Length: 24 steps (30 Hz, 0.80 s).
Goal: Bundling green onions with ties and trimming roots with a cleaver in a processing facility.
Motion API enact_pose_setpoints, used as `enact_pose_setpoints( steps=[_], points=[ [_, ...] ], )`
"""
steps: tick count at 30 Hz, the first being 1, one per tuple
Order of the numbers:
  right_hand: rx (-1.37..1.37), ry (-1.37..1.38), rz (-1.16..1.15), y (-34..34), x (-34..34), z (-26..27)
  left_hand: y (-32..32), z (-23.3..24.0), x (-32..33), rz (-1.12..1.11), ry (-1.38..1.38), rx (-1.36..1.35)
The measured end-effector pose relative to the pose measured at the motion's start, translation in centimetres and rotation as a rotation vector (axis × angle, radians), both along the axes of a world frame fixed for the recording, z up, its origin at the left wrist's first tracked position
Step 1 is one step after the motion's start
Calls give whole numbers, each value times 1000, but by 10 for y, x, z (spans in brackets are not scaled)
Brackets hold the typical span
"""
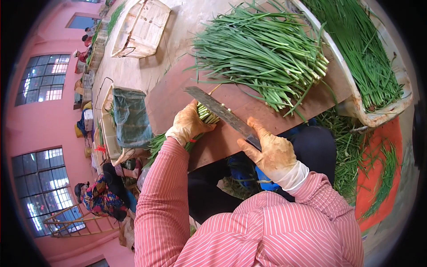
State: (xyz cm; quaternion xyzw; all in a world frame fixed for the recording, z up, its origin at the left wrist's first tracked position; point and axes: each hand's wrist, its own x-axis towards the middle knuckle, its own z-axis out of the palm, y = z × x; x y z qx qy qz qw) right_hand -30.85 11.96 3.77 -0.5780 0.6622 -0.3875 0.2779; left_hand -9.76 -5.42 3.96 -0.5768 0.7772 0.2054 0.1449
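Note:
My left hand [190, 122], in a stained rubber glove, grips a bundle of green stalks [206, 114], likely garlic chives, near the cut ends; the leaves trail down-left under my forearm. My right hand [271, 151], gloved alike, holds the handle of a long, broad-bladed knife [223, 111]. Its dark, worn blade lies slantwise across the bundle's end; whether it touches is unclear. Small pale bits of stalk lie by the blade. Beyond my hands, a large pile of the same greens [253, 56] rests on a brown board [173, 86], stalk ends towards the right.
A white plastic crate [358, 115] full of greens stands at right, over a heap of trimmings [343, 160] and an orange-red sheet [377, 187]. An upturned or tilted crate [143, 28] lies ahead. At left are a cloth-draped crate [131, 116] and a person in a flowered top [103, 198].

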Motion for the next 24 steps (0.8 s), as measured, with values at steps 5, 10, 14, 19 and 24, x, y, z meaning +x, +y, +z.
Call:
enact_pose_setpoints(
  steps=[5, 10, 14, 19, 24],
  points=[
    [24, -178, 80, 4, 22, -10, 10, -3, -2, -194, -35, -112],
    [152, -209, 140, 8, 29, -10, 15, 13, -11, -486, -79, -228],
    [165, -203, 128, 10, 33, -17, 14, 6, -7, -360, -21, -201],
    [193, -190, 130, 9, 35, -15, 12, 3, -4, -223, 0, -86],
    [211, -161, 138, 9, 38, -16, 12, 1, -2, -235, 33, -143]
  ],
)
